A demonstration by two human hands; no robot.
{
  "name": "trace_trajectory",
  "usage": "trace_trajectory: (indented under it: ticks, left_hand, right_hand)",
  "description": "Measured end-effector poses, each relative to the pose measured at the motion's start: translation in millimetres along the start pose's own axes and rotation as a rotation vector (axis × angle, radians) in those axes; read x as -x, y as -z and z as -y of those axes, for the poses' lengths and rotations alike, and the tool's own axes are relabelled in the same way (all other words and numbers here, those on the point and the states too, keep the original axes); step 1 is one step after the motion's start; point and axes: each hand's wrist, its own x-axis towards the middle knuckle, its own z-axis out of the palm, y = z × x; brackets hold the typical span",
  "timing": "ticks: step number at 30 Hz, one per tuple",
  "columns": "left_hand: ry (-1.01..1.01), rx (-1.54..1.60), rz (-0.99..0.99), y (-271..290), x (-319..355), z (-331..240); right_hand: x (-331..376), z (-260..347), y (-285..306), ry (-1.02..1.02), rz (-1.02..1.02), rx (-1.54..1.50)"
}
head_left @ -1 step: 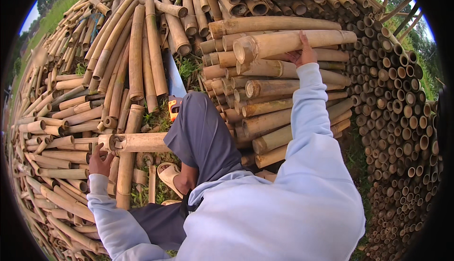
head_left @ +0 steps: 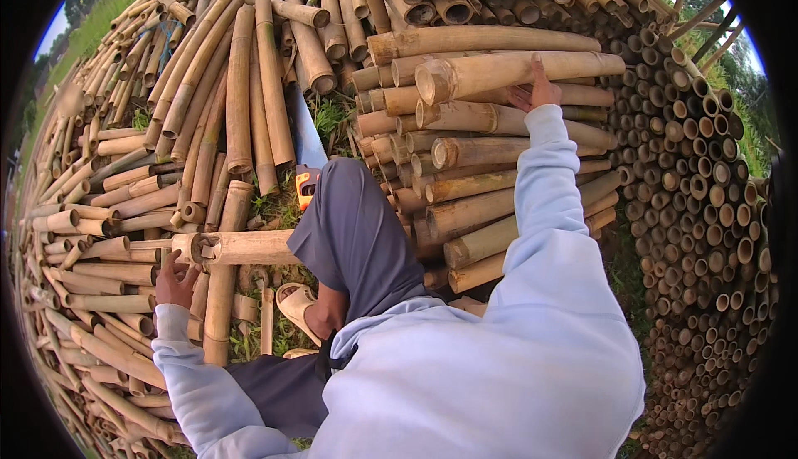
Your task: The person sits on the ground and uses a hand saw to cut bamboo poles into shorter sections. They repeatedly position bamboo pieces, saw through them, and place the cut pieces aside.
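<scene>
My right hand [head_left: 536, 91] is on a thick bamboo piece [head_left: 490, 75] at the top of a stack. One digit lies up over its near side, and the other fingers reach in below it. At the left, my left hand [head_left: 174, 283] is at the end of another bamboo piece [head_left: 253, 248], which has a notch cut near that end. Its fingers are apart, the tips touching or close to the cut end. That notched piece lies across a lower bamboo piece [head_left: 219, 313] and reaches to my bent knee.
A saw with an orange handle [head_left: 307, 186] stands beyond my knee. Cut bamboo pieces [head_left: 125, 301] lie heaped at the left. To the right rises a tall stack of bamboo [head_left: 690, 201], open ends showing. My sandalled foot [head_left: 303, 309] is on grass between them.
The bamboo piece in my right hand has come down slightly onto the stack, its left end shifting a little right. My left hand has barely moved.
</scene>
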Motion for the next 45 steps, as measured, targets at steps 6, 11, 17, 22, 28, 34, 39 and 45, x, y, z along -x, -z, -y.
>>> trace_trajectory:
  ticks: [6, 11, 17, 22, 28, 34, 39, 45]
  left_hand:
    - [0.062, 0.054, 0.017, -5, 0, -1]
    - [-0.006, 0.053, -0.030, -5, 0, -8]
    - [-0.073, 0.157, -0.299, 26, 20, -27]
    - [0.102, 0.188, -0.173, 47, 49, -45]
    - [0.043, 0.114, -0.076, 54, 93, -57]
    - [0.087, 0.142, -0.062, 52, 112, -58]
    - [0.115, 0.130, -0.065, 60, 122, -55]
    - [0.181, 0.128, -0.025, 60, 117, -53]
  right_hand:
    - [-9, -42, 31, 0.421, -0.156, 0.623]
    - [2, -54, 27, 0.330, 0.001, 0.542]
    - [56, -43, -12, 0.712, -0.150, 0.630]
    - [132, -35, -73, 0.935, 0.203, 0.337]
    - [212, -79, -187, 0.663, 0.714, 0.054]
    - [212, -192, -332, 0.391, 0.890, 0.298]
    - [175, -294, -432, 0.452, 0.724, 0.909]
    - [161, -378, -469, 0.191, 0.587, 1.311]
